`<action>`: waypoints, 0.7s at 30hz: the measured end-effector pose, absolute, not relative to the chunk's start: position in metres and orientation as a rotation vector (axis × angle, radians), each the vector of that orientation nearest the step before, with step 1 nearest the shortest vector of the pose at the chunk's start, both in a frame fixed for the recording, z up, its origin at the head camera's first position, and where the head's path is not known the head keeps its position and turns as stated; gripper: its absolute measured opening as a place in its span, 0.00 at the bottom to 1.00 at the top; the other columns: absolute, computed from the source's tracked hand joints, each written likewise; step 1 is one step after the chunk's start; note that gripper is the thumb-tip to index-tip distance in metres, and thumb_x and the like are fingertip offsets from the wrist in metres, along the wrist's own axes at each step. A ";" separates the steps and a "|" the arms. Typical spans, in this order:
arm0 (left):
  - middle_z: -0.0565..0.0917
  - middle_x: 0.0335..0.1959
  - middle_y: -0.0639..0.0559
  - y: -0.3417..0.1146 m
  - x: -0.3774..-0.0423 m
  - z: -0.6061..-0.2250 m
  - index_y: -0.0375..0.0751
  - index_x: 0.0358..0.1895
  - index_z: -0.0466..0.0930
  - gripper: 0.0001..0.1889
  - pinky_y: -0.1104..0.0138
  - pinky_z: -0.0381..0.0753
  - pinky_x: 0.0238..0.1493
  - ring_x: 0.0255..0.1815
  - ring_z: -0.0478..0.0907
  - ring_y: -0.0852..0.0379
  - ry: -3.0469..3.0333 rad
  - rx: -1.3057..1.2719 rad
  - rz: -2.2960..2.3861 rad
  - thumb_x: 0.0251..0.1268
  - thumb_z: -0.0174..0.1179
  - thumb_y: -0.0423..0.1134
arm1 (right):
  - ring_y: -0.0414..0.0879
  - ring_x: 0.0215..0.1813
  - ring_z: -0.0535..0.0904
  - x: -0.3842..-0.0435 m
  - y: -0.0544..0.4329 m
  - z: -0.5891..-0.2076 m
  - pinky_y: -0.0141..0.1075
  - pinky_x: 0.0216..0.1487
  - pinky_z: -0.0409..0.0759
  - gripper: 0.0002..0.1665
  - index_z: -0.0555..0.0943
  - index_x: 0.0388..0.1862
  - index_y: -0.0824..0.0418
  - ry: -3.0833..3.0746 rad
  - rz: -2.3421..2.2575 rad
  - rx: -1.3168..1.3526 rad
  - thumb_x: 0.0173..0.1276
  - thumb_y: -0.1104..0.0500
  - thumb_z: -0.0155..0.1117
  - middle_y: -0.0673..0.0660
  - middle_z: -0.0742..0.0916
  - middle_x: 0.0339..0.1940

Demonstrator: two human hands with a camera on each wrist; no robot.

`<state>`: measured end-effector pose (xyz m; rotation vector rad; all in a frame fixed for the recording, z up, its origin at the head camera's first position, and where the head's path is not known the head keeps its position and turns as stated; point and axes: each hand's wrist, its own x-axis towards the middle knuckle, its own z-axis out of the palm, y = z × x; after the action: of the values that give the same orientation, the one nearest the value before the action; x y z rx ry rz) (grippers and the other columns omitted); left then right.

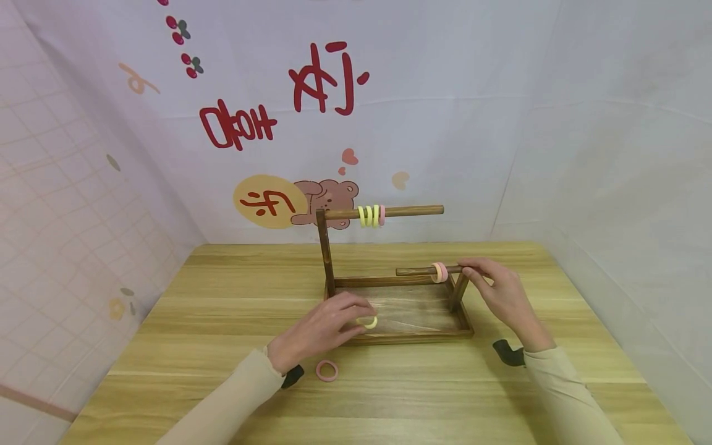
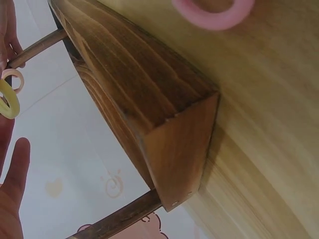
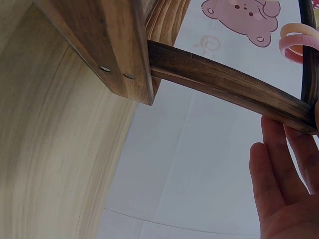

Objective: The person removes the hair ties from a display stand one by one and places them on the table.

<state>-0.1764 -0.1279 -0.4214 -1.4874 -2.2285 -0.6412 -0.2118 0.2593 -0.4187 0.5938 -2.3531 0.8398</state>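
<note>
Above the near left side of the wooden rack's tray, my left hand (image 1: 335, 321) pinches a small yellow ring (image 1: 367, 322) at its fingertips; that ring (image 2: 10, 99) shows at the edge of the left wrist view. My right hand (image 1: 503, 296) grips the outer end of the rack's lower rod (image 1: 414, 271), where it meets the short post (image 1: 459, 288). Two rings, one peach and one pink ring (image 1: 443, 272), hang on this rod. Along the taller upper rod (image 1: 417, 211) hang several yellow rings (image 1: 369, 216) and one pink ring (image 1: 382, 215). A loose pink ring (image 1: 327, 371) lies flat on the table.
The rack's shallow tray (image 1: 406, 338) stands on a wood-grain table (image 1: 233, 309). Both rods reach in over it from opposite sides. Behind the table hangs a printed white cloth (image 1: 445, 93). Black straps (image 1: 508, 353) show at both wrists.
</note>
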 end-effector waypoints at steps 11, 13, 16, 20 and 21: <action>0.84 0.54 0.52 -0.138 -0.171 -0.430 0.41 0.56 0.85 0.21 0.71 0.80 0.59 0.57 0.81 0.57 -2.243 -1.521 -0.601 0.59 0.77 0.34 | 0.52 0.47 0.88 -0.211 0.259 -0.417 0.37 0.46 0.81 0.13 0.89 0.51 0.58 -2.351 0.845 0.594 0.70 0.68 0.69 0.54 0.91 0.46; 0.84 0.54 0.52 -0.140 -0.169 -0.432 0.41 0.55 0.85 0.21 0.71 0.80 0.59 0.57 0.81 0.57 -2.252 -1.524 -0.581 0.58 0.77 0.34 | 0.52 0.47 0.87 -0.211 0.258 -0.417 0.36 0.46 0.80 0.13 0.89 0.51 0.58 -2.350 0.849 0.594 0.71 0.68 0.69 0.54 0.91 0.46; 0.84 0.55 0.51 -0.142 -0.167 -0.435 0.41 0.55 0.85 0.21 0.71 0.79 0.60 0.58 0.81 0.57 -2.270 -1.536 -0.577 0.58 0.78 0.34 | 0.52 0.47 0.87 -0.210 0.258 -0.417 0.33 0.46 0.79 0.13 0.89 0.51 0.58 -2.348 0.852 0.597 0.70 0.68 0.69 0.54 0.91 0.46; 0.84 0.57 0.51 -0.144 -0.164 -0.438 0.41 0.55 0.85 0.21 0.70 0.78 0.63 0.60 0.80 0.57 -2.296 -1.545 -0.574 0.58 0.77 0.34 | 0.52 0.47 0.87 -0.210 0.258 -0.416 0.30 0.46 0.79 0.13 0.89 0.51 0.58 -2.347 0.854 0.599 0.71 0.68 0.69 0.54 0.91 0.47; 0.84 0.57 0.51 -0.145 -0.163 -0.438 0.41 0.56 0.85 0.21 0.69 0.78 0.63 0.61 0.80 0.57 -2.304 -1.547 -0.577 0.59 0.77 0.34 | 0.52 0.47 0.87 -0.210 0.258 -0.416 0.30 0.47 0.79 0.13 0.89 0.51 0.58 -2.348 0.855 0.599 0.71 0.68 0.69 0.54 0.91 0.47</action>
<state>-0.1632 -0.1450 -0.4383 -1.5468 -2.3038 -0.5766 -0.2097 0.2577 -0.4160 0.5988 -2.3478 0.8550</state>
